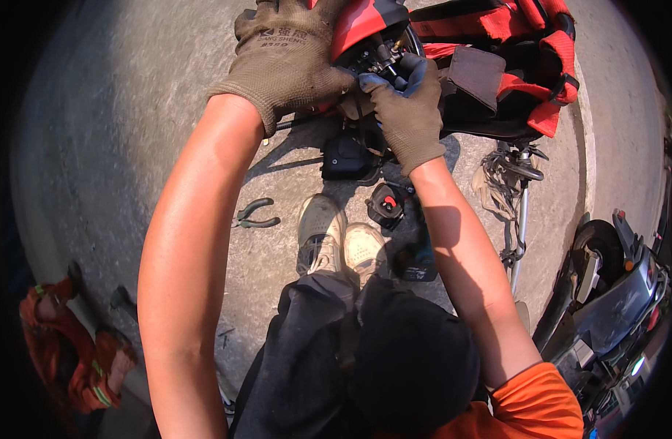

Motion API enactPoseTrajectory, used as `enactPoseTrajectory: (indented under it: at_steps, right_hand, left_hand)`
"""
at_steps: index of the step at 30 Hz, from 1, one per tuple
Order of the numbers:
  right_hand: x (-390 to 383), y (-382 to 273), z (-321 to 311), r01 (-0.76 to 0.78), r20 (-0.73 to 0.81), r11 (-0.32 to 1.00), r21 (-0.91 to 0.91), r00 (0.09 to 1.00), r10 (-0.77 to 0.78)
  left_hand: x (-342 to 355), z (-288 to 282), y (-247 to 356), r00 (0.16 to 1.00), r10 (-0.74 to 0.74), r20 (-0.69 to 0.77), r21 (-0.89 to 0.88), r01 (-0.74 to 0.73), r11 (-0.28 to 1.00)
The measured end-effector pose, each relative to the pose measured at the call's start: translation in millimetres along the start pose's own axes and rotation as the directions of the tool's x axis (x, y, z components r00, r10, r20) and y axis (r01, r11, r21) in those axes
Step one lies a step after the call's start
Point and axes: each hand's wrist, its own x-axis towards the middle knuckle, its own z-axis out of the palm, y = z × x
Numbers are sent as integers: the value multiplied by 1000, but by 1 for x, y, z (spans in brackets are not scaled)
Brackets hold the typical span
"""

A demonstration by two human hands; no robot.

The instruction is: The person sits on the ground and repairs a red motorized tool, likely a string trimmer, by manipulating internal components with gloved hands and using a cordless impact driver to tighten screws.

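A small engine with a red housing (356, 22) is at the top of the view, its dark metal parts (380, 57) exposed. My left hand (288, 55), in a brownish-grey work glove, lies against the housing's left side with fingers spread and thumb toward the metal parts. Some of its fingertips run out of view. My right hand (411, 102), in a matching glove with bluish fingertips, bends its fingers closed at the exposed parts. Whatever sits between those fingertips is hidden. Just below the engine, a black boxy part (348, 159) lies on the ground.
Pliers with dark green handles (257, 214) lie left of my shoes (323, 230). A black part with a red piece (388, 203) sits right of them. Red-and-black harness straps (526, 66) spread beside the engine. A metal pole (522, 212) and a parked motorbike (606, 293) stand further right.
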Motion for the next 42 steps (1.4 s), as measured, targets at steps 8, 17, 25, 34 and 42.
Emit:
enactPoseTrajectory:
  at_steps: [8, 17, 25, 34, 42]
  right_hand:
    - [-4, 14, -2, -18, 3, 1000, -17, 1000, 18]
    - [-22, 4, -15, -121, 66, 992, 29, 991, 119]
    - [-55, 9, -19, 123, 230, 864, -488, 973, -8]
    - [-70, 16, 0, -472, 550, 877, 87, 757, 353]
    - [-93, 7, -3, 54, 563, 986, -160, 825, 46]
  left_hand:
    - [-10, 1, -6, 997, 71, 5, 13, -71, 997]
    - [-9, -15, -10, 980, 25, 196, 11, -27, 1000]
    - [-44, -4, -19, 992, 74, -103, -313, -103, 944]
    - [-104, -3, 15, 776, -332, 537, -708, 628, 322]
    - [-94, 24, 6, 748, -273, 605, -593, 652, 472]
